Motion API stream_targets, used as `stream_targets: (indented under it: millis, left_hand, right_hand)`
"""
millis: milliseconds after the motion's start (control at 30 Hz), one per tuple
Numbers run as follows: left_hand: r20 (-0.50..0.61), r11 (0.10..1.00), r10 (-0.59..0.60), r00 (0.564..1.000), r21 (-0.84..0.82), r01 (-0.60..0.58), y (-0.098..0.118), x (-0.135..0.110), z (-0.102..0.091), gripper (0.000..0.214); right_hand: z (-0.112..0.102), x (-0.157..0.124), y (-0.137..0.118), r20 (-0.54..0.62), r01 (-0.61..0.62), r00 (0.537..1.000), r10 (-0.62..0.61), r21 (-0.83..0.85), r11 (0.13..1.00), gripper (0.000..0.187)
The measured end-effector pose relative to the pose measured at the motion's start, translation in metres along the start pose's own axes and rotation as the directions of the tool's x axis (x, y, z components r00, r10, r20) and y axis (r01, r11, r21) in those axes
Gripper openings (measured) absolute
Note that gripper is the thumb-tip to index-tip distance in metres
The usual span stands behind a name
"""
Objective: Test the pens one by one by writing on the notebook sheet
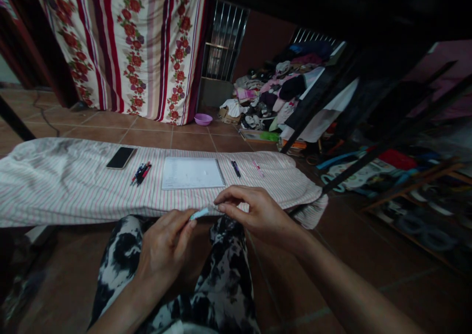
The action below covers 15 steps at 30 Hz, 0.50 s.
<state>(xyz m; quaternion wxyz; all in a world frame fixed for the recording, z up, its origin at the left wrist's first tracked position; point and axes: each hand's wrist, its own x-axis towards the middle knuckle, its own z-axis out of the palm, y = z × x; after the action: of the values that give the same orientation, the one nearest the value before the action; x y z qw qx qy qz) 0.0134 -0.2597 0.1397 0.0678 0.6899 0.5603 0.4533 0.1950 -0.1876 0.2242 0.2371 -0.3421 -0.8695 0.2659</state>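
Pen [199,214] between left hand [162,248], right hand [258,216]

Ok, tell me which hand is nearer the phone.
Left. The left hand holds a pen below and right of the phone; the right hand is farther right, at the pen's other end.

Notebook [191,172]: white page, faint ruling. Phone [121,157] at its 9 o'clock: black. Cloth [66,191] beneath both: white with thin pink and grey-green stripes. Pen [199,214] at 6 o'clock: light blue. Trousers [224,285], further at 6: black-and-white blotches. Curtain [140,44] at 11 o'clock: cream, maroon stripes, bands of red flowers. Bowl [203,119] at 12 o'clock: purple. Floor tiles [147,137]: reddish brown.
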Motion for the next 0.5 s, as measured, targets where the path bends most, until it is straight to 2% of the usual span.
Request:
stream_targets:
  millis: [300,400,500]
  left_hand:
    - [-0.007,1.0,0.011,1.0,-0.025,-0.011,-0.002,-0.0003,0.0018,0.025]
    - [-0.008,0.999,-0.012,1.0,-0.036,0.011,-0.0021,-0.0003,0.0023,0.024]
    - [0.002,0.997,-0.051,0.999,-0.062,0.051,-0.0014,0.0002,0.0021,0.025]
  right_hand:
    - [0.0006,0.0008,0.0,0.032,0.062,0.998,-0.059,-0.097,0.993,0.013]
    - [0.0002,0.0011,-0.001,0.013,0.043,0.999,-0.042,-0.068,0.997,0.012]
    - [-0.0008,0.0016,-0.0012,-0.016,-0.014,1.0,0.015,0.032,0.999,0.009]
